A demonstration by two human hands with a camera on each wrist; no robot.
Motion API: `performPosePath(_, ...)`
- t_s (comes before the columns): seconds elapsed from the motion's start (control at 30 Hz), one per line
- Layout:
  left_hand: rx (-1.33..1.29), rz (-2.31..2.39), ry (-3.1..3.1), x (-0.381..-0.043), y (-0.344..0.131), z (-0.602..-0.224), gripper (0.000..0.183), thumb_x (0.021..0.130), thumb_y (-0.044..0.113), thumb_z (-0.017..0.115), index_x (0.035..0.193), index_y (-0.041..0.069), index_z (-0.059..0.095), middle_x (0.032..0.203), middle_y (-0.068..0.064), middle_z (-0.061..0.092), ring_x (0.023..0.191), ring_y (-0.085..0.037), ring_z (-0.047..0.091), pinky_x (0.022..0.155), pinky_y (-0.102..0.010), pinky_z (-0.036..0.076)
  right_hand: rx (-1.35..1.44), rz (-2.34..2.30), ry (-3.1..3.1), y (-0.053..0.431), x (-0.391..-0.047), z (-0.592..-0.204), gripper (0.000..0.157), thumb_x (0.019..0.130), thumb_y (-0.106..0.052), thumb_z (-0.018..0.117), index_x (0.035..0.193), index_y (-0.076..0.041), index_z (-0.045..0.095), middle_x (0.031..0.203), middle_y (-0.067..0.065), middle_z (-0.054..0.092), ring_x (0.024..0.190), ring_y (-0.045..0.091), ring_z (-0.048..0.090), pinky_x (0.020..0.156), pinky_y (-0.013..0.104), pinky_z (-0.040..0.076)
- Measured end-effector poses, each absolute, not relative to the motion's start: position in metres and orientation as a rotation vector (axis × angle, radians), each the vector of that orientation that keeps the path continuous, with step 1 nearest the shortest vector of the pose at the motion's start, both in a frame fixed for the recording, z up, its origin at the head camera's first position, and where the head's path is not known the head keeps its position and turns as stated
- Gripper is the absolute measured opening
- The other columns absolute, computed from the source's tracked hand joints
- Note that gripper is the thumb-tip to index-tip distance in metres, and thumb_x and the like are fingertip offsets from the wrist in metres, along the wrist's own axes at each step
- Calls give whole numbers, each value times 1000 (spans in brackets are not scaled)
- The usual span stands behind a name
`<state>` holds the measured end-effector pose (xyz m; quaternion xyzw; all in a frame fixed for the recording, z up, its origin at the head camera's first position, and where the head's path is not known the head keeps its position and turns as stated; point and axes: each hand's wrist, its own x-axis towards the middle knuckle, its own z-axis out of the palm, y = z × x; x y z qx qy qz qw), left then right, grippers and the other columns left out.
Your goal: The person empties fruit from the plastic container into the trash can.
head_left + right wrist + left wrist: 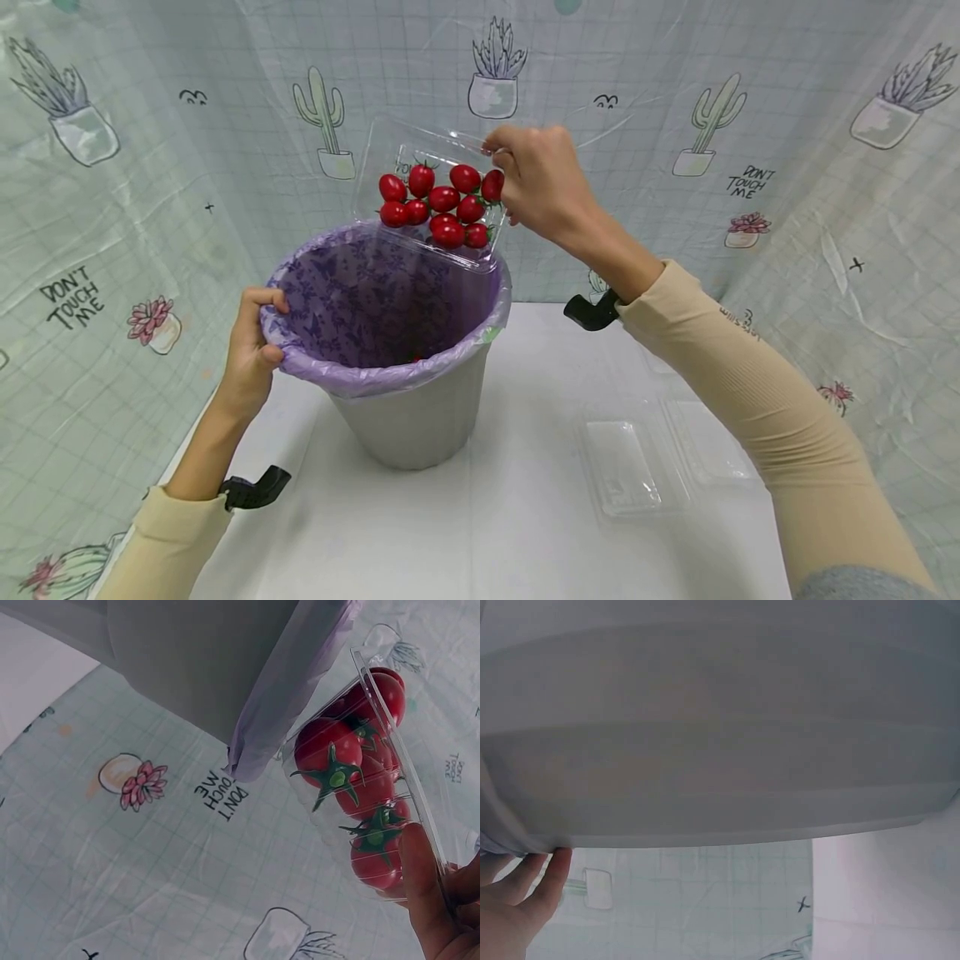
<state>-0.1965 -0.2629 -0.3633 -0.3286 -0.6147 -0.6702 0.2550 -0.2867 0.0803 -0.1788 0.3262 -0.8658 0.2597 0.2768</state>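
A grey bin (420,417) lined with a purple patterned bag (345,275) leans toward the left on the white table. My left hand (251,350) grips its left rim, thumb outside in the head view; the left wrist view shows fingertips (559,862) against the bin's grey wall. Over the bin's far rim, my right hand (543,179) holds a clear plastic box (375,167) by its right edge, tilted. Several cherry tomatoes (444,199) with green stems lie inside the box. Deep in the bag a small red spot (417,359) shows.
Two clear plastic trays, a nearer tray (626,467) and one beside it (712,442), lie on the white table (525,517) at right. A curtain (420,75) printed with cacti hangs behind and along both sides.
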Motion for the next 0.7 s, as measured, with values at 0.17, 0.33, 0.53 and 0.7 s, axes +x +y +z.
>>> performPosePath(0.17,-888,-1818,-1674,-196,-262,-363,75,79,63,80,113,3,49,95,-3,43,75,-13,41,58,-25,32,872,674,-2317,81,-287,-179,32,100,7,46,116,3,73,109,21,77,55,26,71,59,14,50)
performPosePath(0.33,-882,-1821,-1670,-195,-262,-364,75,79,63,81,113,4,50,95,-4,44,77,-13,42,60,-23,35,876,665,-2306,82,-287,-179,33,100,7,45,116,4,73,107,21,77,56,27,72,78,31,61)
performPosePath(0.53,-877,-1807,-1672,-195,-261,-364,75,79,63,80,112,4,50,94,-3,44,76,-12,40,60,-25,31,874,665,-2315,83,-286,-180,33,99,8,44,116,4,73,110,22,76,57,27,72,78,33,62)
performPosePath(0.7,-877,-1803,-1670,-194,-259,-363,75,78,64,80,112,3,50,94,-2,44,75,-12,40,59,-25,31,874,657,-2316,84,-286,-180,33,99,8,45,116,5,72,109,22,76,59,28,73,84,34,61)
